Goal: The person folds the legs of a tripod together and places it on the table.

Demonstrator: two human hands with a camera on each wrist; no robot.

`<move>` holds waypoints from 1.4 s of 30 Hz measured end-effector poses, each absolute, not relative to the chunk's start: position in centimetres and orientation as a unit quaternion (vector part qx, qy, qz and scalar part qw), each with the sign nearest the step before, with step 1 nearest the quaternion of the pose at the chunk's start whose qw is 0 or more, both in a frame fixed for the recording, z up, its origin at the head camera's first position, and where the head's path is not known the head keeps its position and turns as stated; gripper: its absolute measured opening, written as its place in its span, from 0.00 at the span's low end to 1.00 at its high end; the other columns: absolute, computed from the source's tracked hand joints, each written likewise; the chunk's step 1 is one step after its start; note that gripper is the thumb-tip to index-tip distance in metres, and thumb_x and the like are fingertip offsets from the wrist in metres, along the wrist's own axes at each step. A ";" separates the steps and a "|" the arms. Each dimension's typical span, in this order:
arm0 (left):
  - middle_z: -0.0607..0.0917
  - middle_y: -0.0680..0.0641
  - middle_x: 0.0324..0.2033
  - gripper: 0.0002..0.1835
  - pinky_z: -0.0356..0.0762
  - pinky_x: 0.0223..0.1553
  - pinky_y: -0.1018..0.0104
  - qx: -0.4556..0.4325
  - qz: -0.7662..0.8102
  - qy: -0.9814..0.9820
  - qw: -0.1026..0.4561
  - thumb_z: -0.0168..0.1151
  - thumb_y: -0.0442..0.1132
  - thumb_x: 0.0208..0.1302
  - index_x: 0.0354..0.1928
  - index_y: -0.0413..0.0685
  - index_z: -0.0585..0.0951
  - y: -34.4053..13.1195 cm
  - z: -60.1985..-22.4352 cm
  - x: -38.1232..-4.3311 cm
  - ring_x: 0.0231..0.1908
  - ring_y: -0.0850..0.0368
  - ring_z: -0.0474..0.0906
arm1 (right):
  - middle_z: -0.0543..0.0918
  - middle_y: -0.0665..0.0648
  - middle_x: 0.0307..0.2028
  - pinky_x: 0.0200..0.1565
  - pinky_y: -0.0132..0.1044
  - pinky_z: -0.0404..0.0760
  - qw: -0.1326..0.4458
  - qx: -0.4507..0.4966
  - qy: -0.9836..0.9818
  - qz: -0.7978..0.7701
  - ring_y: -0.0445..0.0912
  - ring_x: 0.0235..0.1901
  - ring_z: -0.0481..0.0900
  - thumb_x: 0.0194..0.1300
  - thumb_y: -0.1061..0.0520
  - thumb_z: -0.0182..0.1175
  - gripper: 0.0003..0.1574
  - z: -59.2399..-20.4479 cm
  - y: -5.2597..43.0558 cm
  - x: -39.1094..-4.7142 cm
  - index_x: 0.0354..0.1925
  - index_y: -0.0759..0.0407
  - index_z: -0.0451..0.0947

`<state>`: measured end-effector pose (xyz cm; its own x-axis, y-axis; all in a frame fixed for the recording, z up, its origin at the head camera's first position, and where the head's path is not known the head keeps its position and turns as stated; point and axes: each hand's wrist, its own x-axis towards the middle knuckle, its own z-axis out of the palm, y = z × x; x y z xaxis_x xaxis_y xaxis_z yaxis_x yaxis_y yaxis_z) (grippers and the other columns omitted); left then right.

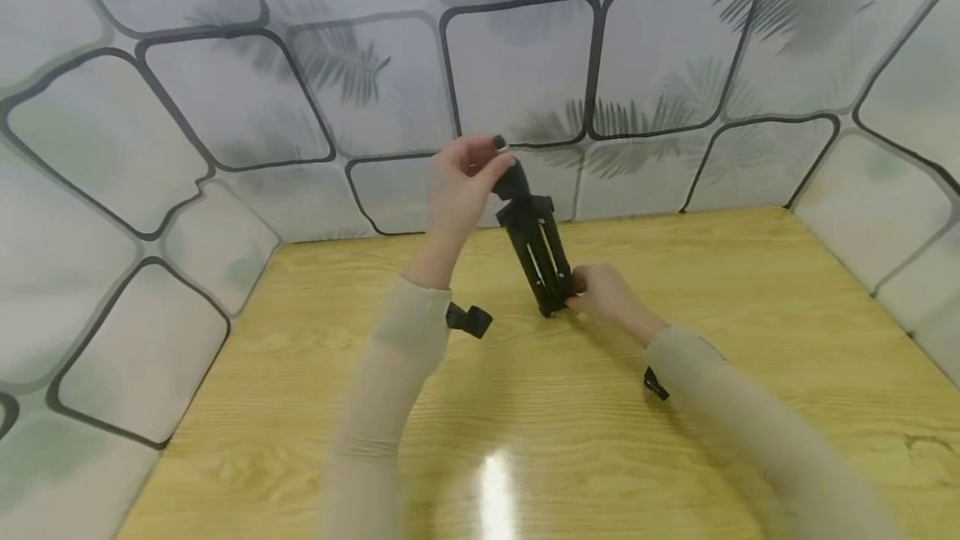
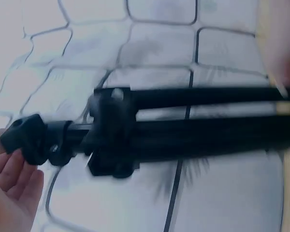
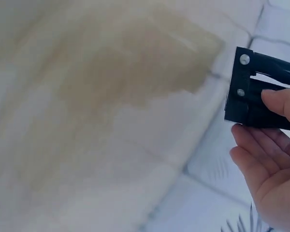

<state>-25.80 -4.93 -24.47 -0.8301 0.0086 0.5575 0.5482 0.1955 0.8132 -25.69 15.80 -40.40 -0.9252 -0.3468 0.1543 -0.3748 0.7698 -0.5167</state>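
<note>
Head view: your left hand (image 1: pixel 459 182) pinched the head of the black tripod (image 1: pixel 537 250), legs folded; your right hand (image 1: pixel 603 294) gripped its feet above the wooden table (image 1: pixel 750 307).

Left wrist: fingers (image 2: pixel 12 176) curled under the head, tiled wall (image 2: pixel 159 43) behind.

Right wrist: thumb (image 3: pixel 280 104) pressed over the feet.

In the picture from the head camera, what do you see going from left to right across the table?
Left sleeve → left hand → black tripod → right hand → right sleeve.
</note>
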 end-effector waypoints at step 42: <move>0.79 0.40 0.42 0.15 0.70 0.46 0.55 -0.163 -0.255 -0.951 -0.066 0.56 0.39 0.61 0.45 0.36 0.77 -16.7 -40.4 -26.1 0.45 0.46 0.73 | 0.77 0.66 0.44 0.41 0.49 0.74 -0.002 0.202 -0.969 0.139 0.56 0.39 0.76 0.57 0.60 0.60 0.23 -38.9 20.0 -25.0 0.50 0.69 0.71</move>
<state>-26.09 -16.70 -40.38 -0.9384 0.3428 -0.0423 0.2757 0.8170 0.5064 -24.95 19.96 -38.87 -0.9182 -0.3926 0.0532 -0.3917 0.8796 -0.2700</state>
